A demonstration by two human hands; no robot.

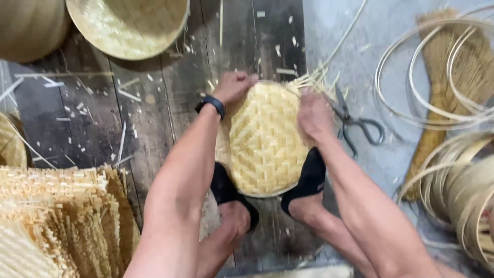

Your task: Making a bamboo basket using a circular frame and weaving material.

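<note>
A round woven bamboo basket (265, 139) stands tilted on the floor, braced between my two feet in black socks (309, 180). My left hand (234, 85) grips the basket's upper left rim; a dark watch sits on that wrist. On the upper right rim my right hand (314, 116) is closed, just below a tuft of loose bamboo strip ends (314, 77) sticking out from the edge.
Black scissors (355, 123) lie right of the basket. Coiled bamboo hoops (427, 77) and a straw broom (453, 67) lie at the right. Stacked woven mats (56, 221) fill the lower left. A finished basket (128, 25) rests at the top. Bamboo scraps litter the wooden boards.
</note>
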